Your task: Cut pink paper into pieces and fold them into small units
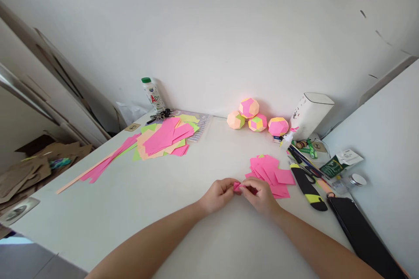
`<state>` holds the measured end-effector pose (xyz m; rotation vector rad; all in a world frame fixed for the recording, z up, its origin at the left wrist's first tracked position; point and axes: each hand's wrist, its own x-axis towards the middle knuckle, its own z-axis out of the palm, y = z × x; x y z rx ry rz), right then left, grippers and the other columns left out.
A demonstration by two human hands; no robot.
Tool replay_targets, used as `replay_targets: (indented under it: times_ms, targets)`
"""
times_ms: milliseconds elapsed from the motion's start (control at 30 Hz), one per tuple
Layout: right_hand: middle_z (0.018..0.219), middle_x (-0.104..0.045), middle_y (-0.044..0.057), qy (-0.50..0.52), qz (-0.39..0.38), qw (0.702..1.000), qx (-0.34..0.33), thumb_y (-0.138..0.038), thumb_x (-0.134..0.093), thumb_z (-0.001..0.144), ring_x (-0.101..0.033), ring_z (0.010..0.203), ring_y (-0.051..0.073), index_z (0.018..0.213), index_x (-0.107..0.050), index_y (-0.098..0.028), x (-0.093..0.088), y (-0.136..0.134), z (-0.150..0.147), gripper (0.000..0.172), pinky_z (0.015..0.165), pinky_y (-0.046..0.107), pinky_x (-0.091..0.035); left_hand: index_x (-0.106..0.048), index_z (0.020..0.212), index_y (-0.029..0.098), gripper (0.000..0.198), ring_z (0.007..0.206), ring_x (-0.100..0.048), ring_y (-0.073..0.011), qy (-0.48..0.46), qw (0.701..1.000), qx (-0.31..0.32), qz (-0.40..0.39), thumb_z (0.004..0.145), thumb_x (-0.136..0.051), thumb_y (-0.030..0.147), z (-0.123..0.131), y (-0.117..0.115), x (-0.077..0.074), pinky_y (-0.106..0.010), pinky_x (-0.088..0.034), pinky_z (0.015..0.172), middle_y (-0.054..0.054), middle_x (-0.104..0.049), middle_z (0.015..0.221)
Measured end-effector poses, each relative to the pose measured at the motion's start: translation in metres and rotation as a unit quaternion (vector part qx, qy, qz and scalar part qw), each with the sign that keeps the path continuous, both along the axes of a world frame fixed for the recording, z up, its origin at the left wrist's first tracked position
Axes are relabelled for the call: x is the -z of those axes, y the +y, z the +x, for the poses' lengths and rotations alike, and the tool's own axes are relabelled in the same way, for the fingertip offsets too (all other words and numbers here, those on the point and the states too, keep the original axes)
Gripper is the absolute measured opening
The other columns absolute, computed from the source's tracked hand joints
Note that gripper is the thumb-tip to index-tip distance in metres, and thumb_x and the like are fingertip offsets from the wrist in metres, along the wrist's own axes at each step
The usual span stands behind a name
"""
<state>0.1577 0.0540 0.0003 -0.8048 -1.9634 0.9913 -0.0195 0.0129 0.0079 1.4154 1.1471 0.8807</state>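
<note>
Between my two hands, low over the white table [137, 209], is a small folded piece of pink paper [237, 186]. My left hand [218, 195] pinches its left side with thumb and forefinger. On the other side my right hand [260, 194] grips it, the fingers closed at its right edge. The exact shape of the fold is partly covered by fingertips. Just behind my right hand lies a loose pile of pink paper pieces [270, 174], with a bit of green showing at its back edge.
Several faceted paper balls [248, 108] rest against the wall. Pink, peach and green sheets [163, 137] and long strips [111, 159] lie at left, near a bottle [152, 95]. On the right are a black-and-yellow cutter [307, 187], pens, a jar [352, 182] and a black phone-like slab [363, 231].
</note>
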Motion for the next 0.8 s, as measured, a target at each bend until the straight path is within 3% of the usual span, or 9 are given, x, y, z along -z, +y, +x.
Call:
replay_targets:
  times_ms: [367,633,800]
  targets:
    - [0.066,-0.060,0.002,-0.006,-0.057,0.998,-0.003,-0.028,-0.058,0.085,-0.053,0.060,0.015,0.068,-0.063,-0.019,-0.002,0.001,-0.001,0.020,0.054,0.026,-0.043,-0.064,0.104,0.013,0.035,0.083,-0.061,-0.0187,-0.036,0.999,0.040,0.006,0.089,-0.051,0.042,0.001,-0.001,0.002,-0.028,-0.047,0.074,-0.007,-0.068,0.087]
    - [0.064,-0.058,0.000,0.000,-0.106,0.994,0.002,-0.032,-0.062,0.084,-0.051,0.057,0.013,0.075,-0.061,-0.019,0.008,0.002,0.000,0.015,0.052,0.025,-0.042,-0.062,0.109,0.013,0.035,0.089,-0.061,-0.0190,-0.036,0.998,0.049,0.022,0.091,-0.048,0.040,0.000,-0.001,0.002,-0.030,-0.047,0.081,-0.008,-0.067,0.092]
    - [0.064,-0.058,-0.001,0.015,-0.114,0.993,-0.009,-0.035,-0.062,0.085,-0.051,0.056,0.013,0.075,-0.062,-0.020,0.005,0.002,0.001,0.017,0.052,0.025,-0.042,-0.064,0.106,0.014,0.037,0.091,-0.060,-0.0191,-0.046,0.998,0.044,0.010,0.093,-0.044,0.042,-0.001,-0.002,-0.003,-0.031,-0.046,0.085,-0.008,-0.067,0.093]
